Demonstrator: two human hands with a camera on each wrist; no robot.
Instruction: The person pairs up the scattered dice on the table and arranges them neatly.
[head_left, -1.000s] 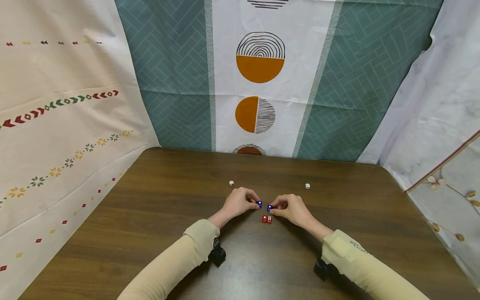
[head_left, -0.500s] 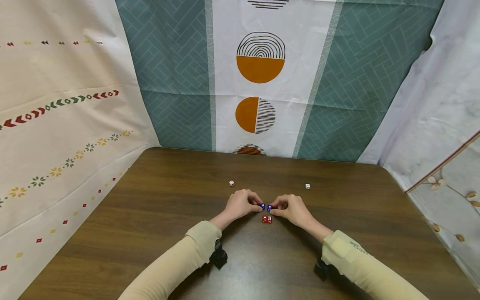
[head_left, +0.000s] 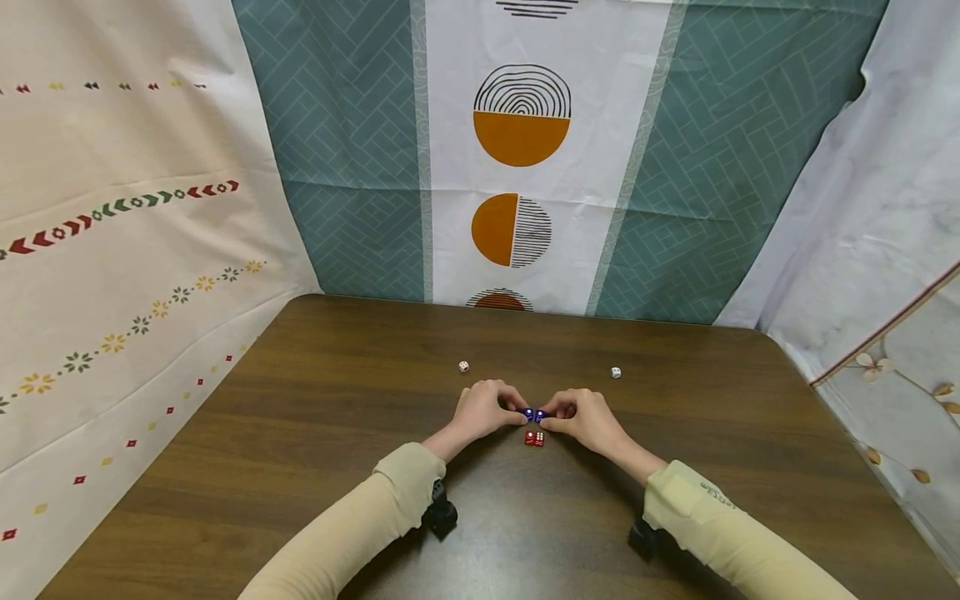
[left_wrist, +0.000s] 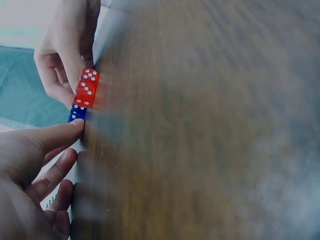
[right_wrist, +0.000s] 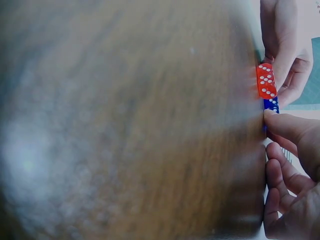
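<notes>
Between thumb and fingers, my left hand (head_left: 483,408) pinches a blue die (head_left: 528,414) on the table. My right hand (head_left: 587,417) pinches a second blue die (head_left: 540,416) just to its right. The two blue dice sit side by side, seemingly touching. Closer to me, two red dice (head_left: 534,438) stand next to each other in a row. In the left wrist view, the red dice (left_wrist: 86,87) partly hide the blue die (left_wrist: 77,112) at the left thumb. Fingers cover part of each blue die.
A white die (head_left: 463,367) lies beyond the left hand, and another white die (head_left: 616,372) beyond the right. The brown wooden table (head_left: 360,350) ends at a patterned cloth (head_left: 360,208) along the back, with more cloth at both sides.
My left hand has slid its blue die to the right and slightly toward me, closing the gap to the other blue die. The right hand and red dice have stayed put.
</notes>
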